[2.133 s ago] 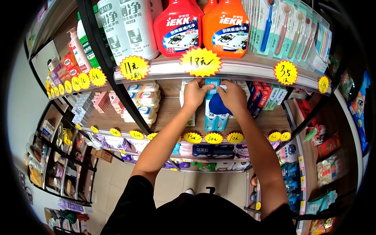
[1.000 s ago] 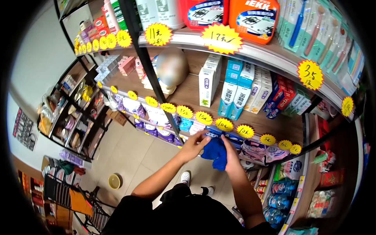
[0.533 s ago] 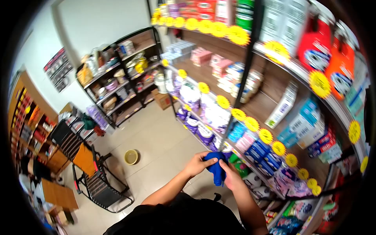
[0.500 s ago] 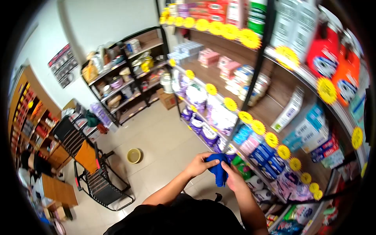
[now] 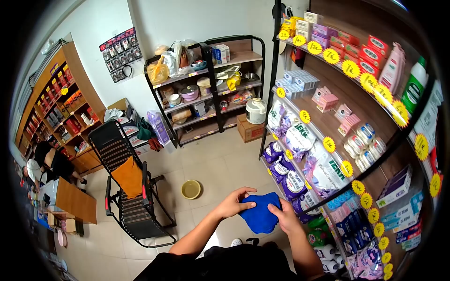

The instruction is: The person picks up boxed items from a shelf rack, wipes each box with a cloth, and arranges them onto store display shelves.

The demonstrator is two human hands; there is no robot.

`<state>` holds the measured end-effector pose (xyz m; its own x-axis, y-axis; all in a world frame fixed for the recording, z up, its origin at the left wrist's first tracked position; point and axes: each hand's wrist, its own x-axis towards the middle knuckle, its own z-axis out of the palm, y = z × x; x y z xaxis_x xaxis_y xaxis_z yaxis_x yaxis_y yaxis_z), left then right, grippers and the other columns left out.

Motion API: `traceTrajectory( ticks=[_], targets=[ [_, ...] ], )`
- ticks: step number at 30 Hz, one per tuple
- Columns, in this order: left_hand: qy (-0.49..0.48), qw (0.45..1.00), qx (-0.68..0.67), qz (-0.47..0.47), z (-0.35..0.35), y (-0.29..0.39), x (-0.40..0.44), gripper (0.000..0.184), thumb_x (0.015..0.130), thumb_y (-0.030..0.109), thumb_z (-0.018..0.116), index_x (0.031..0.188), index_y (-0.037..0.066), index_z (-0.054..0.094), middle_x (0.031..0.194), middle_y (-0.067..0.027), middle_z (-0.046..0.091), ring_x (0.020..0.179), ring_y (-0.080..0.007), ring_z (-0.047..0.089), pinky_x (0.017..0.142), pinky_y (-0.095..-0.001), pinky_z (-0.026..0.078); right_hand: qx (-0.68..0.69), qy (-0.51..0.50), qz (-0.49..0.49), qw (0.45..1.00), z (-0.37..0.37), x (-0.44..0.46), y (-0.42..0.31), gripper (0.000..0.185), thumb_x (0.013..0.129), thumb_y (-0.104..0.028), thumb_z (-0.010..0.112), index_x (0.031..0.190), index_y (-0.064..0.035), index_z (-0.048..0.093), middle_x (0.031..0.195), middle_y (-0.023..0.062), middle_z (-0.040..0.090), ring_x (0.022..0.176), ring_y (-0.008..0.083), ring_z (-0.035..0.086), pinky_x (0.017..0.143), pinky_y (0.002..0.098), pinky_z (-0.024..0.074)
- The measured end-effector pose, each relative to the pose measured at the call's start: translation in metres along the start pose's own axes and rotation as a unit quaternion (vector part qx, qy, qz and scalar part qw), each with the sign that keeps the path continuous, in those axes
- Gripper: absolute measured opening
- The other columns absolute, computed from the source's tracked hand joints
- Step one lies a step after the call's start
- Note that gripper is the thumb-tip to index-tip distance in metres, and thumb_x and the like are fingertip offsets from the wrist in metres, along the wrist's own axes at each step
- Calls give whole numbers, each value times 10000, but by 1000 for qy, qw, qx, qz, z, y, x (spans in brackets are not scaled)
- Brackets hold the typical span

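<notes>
A blue cloth is stretched out between my two hands, in front of my body and above the tiled floor. My left hand grips its upper left edge, with the thumb lying on top. At the right edge, my right hand pinches the cloth between thumb and fingers. The fingers behind the cloth are partly hidden. Close to my right hand stand the lower shelves, where purple detergent bags and green packs sit.
Shop shelving with yellow price tags runs along my right. A folding lounge chair with an orange cloth stands left. On the floor is a round basin. At the back are a rack and a rice cooker. People are far left.
The blue cloth was bunched up and is now spread flatter between my hands. My view has turned to the right less, showing more of the back rack and the chair.
</notes>
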<state>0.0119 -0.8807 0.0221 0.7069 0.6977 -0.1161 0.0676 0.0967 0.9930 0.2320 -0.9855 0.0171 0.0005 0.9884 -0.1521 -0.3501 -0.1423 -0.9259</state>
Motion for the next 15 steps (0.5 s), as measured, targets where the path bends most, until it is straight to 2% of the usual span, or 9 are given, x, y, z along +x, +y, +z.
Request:
traceTrajectory(
  ticks=[3,4,7,11,12,15],
  targets=[
    [47,999,-26,8,-31,0,5,458,930,151,753,1351,71,592,1044,4,623,964,-111,591,842,-262,500,49,-35,28,998,19,42,-8,405,970,-215,694,1287,15,592,1170,84,665,1031,149,634,941,326,511],
    [62,997,-41,-1,-42,-5,12,462,930,166,755,1351,68,593,967,8,596,936,-110,588,854,-271,503,93,-35,57,993,21,56,-9,436,966,-250,695,1298,11,585,1177,92,664,1034,162,641,933,336,520],
    [108,990,-93,4,-66,-14,38,441,932,152,747,1323,15,596,1049,-24,654,980,-114,605,899,-281,501,192,-20,146,970,24,104,-6,521,954,-351,698,1316,3,575,1179,109,669,1050,189,654,910,357,541],
    [114,984,-136,-24,-95,-27,96,264,943,130,733,1163,18,640,1037,-28,692,957,-110,629,901,-284,507,282,-31,136,949,9,175,17,562,954,-401,694,1330,-5,561,1203,109,659,1061,190,653,911,360,545],
    [136,981,-137,-18,-99,-22,113,192,938,114,739,1086,28,653,975,-19,693,884,-108,636,842,-277,519,292,-34,139,946,2,192,18,574,961,-406,681,1350,-6,544,1228,118,651,1086,205,652,926,370,544],
    [168,980,-105,5,-129,-27,168,176,927,108,752,1053,26,660,924,-16,688,821,-100,628,768,-266,520,337,-61,163,925,-7,246,7,602,976,-411,654,1396,-8,500,1273,138,636,1140,241,645,958,393,540]
  ],
)
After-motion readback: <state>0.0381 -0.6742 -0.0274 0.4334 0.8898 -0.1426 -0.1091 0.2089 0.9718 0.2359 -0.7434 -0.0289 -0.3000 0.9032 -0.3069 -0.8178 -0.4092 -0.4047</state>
